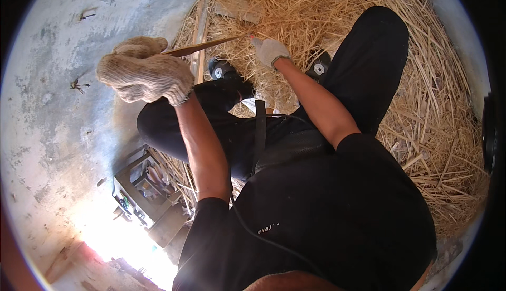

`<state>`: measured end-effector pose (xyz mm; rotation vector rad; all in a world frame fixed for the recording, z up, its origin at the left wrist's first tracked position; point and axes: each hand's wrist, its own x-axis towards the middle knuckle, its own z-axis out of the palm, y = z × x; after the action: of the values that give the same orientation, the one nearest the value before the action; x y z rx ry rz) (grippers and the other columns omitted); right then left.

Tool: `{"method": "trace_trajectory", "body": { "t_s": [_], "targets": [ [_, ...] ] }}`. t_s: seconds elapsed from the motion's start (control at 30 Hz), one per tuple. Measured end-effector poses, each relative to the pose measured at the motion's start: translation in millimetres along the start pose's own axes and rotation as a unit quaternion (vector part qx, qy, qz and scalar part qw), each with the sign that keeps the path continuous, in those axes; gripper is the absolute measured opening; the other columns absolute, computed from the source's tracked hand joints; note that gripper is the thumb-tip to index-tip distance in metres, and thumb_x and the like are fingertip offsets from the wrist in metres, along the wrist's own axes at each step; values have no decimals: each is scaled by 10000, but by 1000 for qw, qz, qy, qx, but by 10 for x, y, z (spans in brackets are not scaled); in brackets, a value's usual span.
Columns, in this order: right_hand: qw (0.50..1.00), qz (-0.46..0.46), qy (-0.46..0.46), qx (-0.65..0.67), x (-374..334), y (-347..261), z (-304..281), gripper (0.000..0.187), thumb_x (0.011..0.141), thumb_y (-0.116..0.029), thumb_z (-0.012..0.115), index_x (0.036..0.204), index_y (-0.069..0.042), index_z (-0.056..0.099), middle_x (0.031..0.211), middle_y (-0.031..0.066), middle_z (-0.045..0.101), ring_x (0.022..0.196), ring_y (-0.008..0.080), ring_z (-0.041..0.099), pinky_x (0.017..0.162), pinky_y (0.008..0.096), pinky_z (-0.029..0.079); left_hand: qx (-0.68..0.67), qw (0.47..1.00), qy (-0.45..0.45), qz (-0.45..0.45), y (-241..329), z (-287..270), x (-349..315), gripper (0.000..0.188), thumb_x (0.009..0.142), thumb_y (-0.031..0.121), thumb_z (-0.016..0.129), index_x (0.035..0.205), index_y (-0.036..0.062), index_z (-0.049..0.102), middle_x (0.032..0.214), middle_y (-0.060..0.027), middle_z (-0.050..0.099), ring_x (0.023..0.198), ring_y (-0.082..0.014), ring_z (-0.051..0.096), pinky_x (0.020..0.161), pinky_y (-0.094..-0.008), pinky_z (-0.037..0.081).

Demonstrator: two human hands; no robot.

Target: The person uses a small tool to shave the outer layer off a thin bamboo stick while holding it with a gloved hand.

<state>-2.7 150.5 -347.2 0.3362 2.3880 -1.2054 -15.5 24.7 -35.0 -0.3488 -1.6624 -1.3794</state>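
Observation:
My left hand (145, 72), in a thick beige knitted glove, is raised at the left and closed round one end of a flat brown strip (203, 47), which looks like wood or bamboo. The strip narrows as it reaches right toward my right hand (271, 52), which wears a pale knitted glove. Those right fingers are drawn together close to the strip's thin end. A small red spot shows at their tips; what they pinch, and whether they touch the strip, is too small to make out.
Loose straw (295, 6) covers the floor ahead and to the right. A stained, pale wall (63, 90) curves along the left. Beside my bent left leg lies a long wooden board (200, 38). A wooden shelf (142, 185) with small items stands at the lower left, near bright light.

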Motion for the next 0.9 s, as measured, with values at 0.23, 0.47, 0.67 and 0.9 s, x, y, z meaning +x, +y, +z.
{"method": "trace_trajectory", "body": {
  "t_s": [0.23,0.47,0.67,0.9],
  "targets": [
    [978,-16,-44,203,-444,-653,-780,817,993,-688,344,840,55,647,733,220,655,734,367,658,716,496,492,310,938,156,-19,126,-237,480,744,981,666,172,550,131,458,421,-5,466,379,-117,526,437,-282,567],
    [970,-190,33,145,-1084,-1099,-937,658,1024,-582,362,1053,2,664,800,259,668,787,443,665,696,513,501,127,977,169,-1,-2,46,414,614,989,583,399,611,103,457,454,-82,540,424,-203,557,471,-329,521],
    [969,-215,42,-116,-327,-358,-424,473,1027,-331,378,1359,-26,519,853,269,677,825,459,667,679,568,519,65,984,160,-31,-83,-159,400,705,964,704,328,568,130,432,469,-88,546,430,-209,590,467,-369,587],
    [980,-154,62,107,-885,-1115,-736,532,1033,-446,406,1167,-7,675,876,301,676,829,459,674,703,489,537,58,977,161,-129,131,-40,409,599,951,631,472,611,138,443,534,-51,502,399,-182,474,452,-390,547]
  ]
}}
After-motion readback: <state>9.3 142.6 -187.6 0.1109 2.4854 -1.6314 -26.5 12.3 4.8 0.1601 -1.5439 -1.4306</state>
